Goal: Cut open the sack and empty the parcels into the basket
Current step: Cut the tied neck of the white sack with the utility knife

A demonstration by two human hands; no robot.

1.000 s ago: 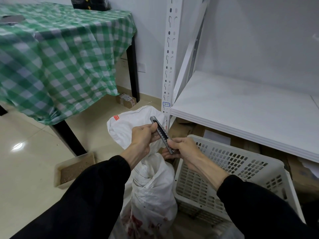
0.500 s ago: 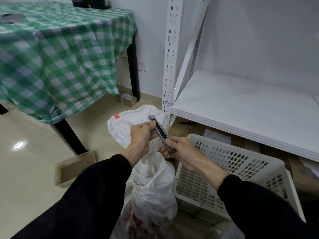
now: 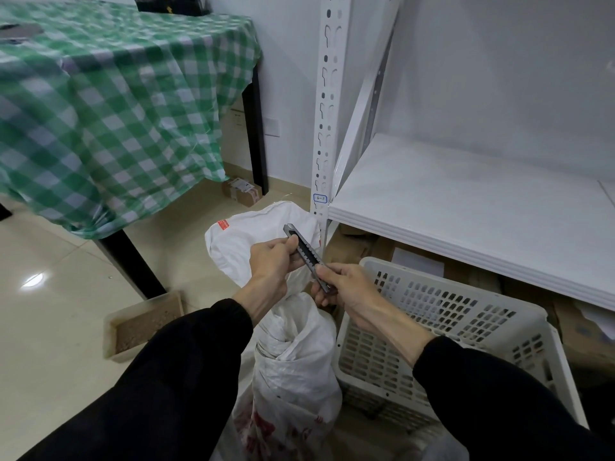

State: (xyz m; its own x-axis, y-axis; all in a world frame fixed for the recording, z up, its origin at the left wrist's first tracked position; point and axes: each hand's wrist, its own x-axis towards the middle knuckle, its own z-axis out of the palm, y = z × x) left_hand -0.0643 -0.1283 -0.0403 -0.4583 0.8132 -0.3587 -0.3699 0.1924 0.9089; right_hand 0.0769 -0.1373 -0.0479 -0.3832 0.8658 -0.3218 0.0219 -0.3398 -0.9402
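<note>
2 hands clamped on 1 utility knife (image 3: 304,251), left hand (image 3: 269,259) high, right hand (image 3: 347,287) low, above 1 white sack (image 3: 293,361) just beside 1 basket (image 3: 459,291).

Soft, even light fills the room, with one bright glare spot on the glossy floor (image 3: 33,280). The checked tablecloth (image 3: 100,111) smears with blur, while my left hand (image 3: 271,261) and right hand (image 3: 347,287) look sharp at centre.

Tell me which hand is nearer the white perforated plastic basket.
Right. The right hand grips the grey utility knife by its lower end, beside the left corner of the white perforated plastic basket; the left hand holds the knife's upper end farther left, above the white woven sack.
</note>
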